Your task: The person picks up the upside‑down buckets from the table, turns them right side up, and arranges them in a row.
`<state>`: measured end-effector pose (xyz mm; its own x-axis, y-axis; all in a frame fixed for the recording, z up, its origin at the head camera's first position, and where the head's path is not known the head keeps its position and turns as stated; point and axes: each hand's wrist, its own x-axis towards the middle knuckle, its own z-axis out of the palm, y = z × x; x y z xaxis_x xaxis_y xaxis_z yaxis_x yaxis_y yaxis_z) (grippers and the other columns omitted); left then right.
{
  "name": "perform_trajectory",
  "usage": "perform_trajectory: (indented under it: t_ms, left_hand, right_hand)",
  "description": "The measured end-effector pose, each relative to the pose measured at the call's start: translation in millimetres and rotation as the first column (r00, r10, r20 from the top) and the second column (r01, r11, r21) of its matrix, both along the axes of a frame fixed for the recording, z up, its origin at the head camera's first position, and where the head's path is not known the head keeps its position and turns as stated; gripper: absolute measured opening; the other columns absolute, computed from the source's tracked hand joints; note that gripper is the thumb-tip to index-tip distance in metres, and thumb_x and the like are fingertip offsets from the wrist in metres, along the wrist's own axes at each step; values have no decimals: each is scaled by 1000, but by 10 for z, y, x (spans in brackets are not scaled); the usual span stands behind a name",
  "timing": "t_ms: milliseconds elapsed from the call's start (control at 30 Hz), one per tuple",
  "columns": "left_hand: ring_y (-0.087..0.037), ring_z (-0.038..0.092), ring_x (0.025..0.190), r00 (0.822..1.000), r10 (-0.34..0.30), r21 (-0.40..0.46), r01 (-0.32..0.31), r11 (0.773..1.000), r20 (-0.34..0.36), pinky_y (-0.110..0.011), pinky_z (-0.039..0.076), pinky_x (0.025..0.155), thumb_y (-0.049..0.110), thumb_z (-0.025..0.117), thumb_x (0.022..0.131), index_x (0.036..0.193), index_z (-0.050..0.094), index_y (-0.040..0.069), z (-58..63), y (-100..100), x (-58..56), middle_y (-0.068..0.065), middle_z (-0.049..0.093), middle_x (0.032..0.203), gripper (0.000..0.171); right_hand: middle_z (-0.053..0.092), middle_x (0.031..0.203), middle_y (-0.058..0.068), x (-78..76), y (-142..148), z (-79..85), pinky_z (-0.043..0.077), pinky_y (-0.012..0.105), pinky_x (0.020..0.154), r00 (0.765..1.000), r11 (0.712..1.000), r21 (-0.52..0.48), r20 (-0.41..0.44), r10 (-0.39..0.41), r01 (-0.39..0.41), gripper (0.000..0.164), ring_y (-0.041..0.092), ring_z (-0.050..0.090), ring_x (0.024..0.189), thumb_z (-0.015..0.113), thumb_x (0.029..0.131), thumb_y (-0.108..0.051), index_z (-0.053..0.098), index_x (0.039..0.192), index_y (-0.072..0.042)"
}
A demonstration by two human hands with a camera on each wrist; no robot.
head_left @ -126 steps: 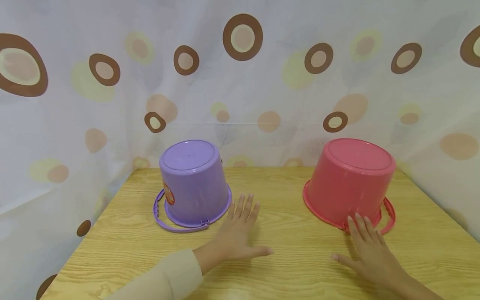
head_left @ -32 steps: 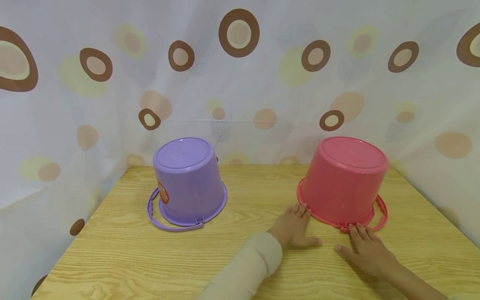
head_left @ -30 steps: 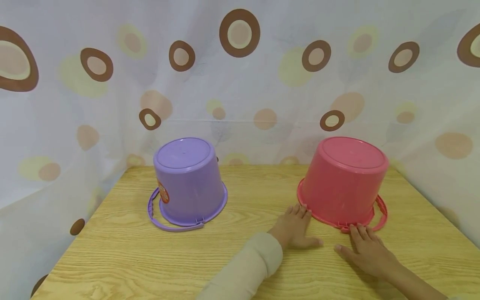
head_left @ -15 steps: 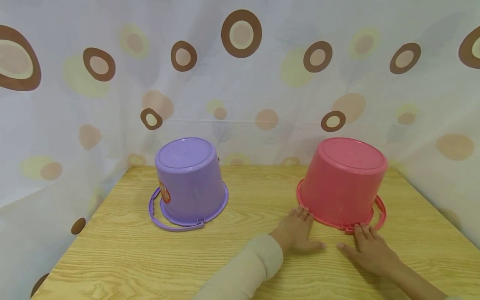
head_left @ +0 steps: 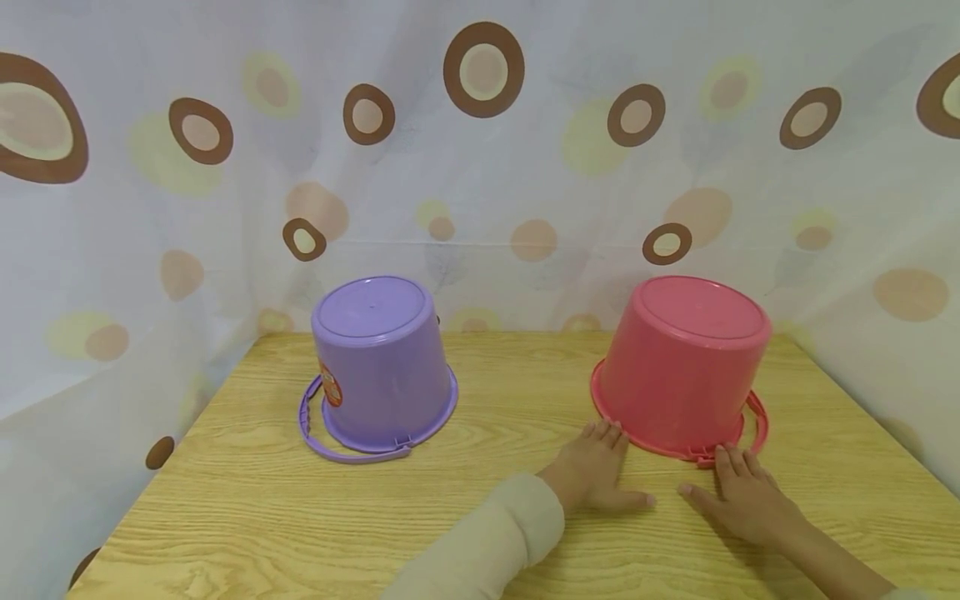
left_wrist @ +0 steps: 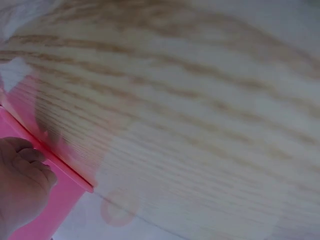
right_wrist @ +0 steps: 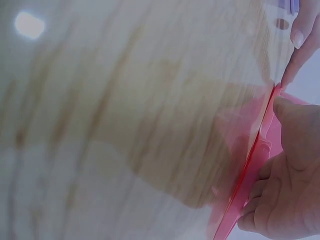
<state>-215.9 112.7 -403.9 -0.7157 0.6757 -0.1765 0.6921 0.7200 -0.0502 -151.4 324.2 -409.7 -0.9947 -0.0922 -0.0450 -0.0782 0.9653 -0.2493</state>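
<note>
An upside-down red bucket (head_left: 682, 383) stands at the right of the table, its handle (head_left: 762, 425) lying at its right side. My left hand (head_left: 592, 471) has its fingertips at the bucket's front-left rim, thumb spread to the right. My right hand (head_left: 750, 500) touches the front rim near the handle's hinge (head_left: 703, 458), thumb pointing left. In both wrist views the fingers stay against or close beside the red rim (right_wrist: 245, 170), not wrapped round it. Further left, an upside-down purple bucket (head_left: 386, 383) stands apart from both hands.
The purple handle (head_left: 352, 457) lies on the wooden table (head_left: 300, 525), out to the left and front of its bucket. Behind and at both sides hangs a white curtain (head_left: 480, 183) with brown, peach and yellow spots.
My left hand has moved right, from beside the purple bucket to the red bucket's rim. Lately the red bucket has turned slightly, its front hinge shifting right, with both hands at the rim.
</note>
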Motion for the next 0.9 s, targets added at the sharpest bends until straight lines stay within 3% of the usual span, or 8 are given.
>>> perform_trajectory:
  t_ms: [267,533,900]
  left_hand:
    - [-11,10,144,1000,-13,8,13,1000,-5,-20,12,117,77,26,82,149,17,17,-22,-18,20,2,16,156,90]
    - [-11,11,144,1000,-21,4,21,1000,-10,-21,12,117,77,25,82,149,18,16,-14,-22,48,3,16,156,91]
    - [-10,11,144,998,-52,-16,52,999,-33,-20,13,116,77,24,83,149,19,17,-9,-13,111,3,16,156,90]
  right_hand:
    - [21,135,48,1,7,-12,22,73,96,1000,1000,-9,8,-5,5,90,67,19,120,46,92,-51,23,130,27]
    - [27,132,48,-19,30,-8,27,73,93,999,1000,13,-41,9,-8,85,65,24,120,47,92,-48,26,129,25]
    - [21,133,50,-46,99,-17,26,74,92,998,1000,10,-52,20,-19,86,67,21,119,46,93,-47,24,129,27]
